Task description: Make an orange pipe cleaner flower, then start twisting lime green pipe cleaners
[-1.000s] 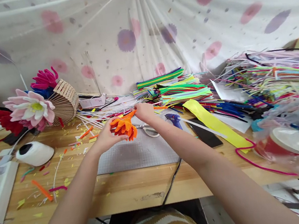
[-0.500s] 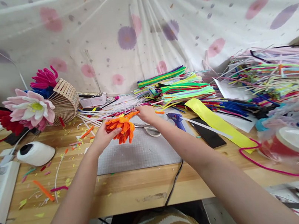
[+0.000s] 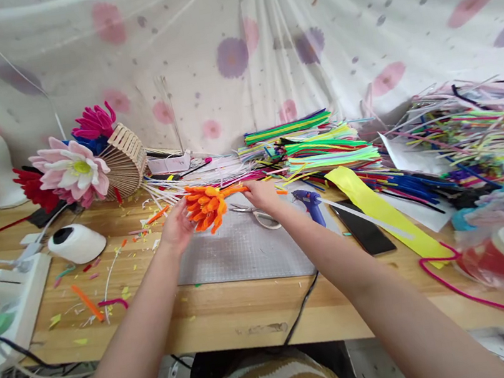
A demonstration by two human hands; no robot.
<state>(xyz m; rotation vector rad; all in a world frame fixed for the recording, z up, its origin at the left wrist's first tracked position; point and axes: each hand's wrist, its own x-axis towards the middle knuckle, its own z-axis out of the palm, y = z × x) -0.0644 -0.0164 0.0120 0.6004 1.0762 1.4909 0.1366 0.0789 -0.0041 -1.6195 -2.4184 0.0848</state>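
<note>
Here the outstretched right hand (image 3: pixel 261 194) grips a stem (image 3: pixel 232 189).

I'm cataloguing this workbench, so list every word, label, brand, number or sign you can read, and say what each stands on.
None can be read.
Grey gridded rectangular mat: any numbers are too small to read.
Blue plastic glue gun: any marking is too small to read.
Small pale box: any print is too blurred to read.
</note>
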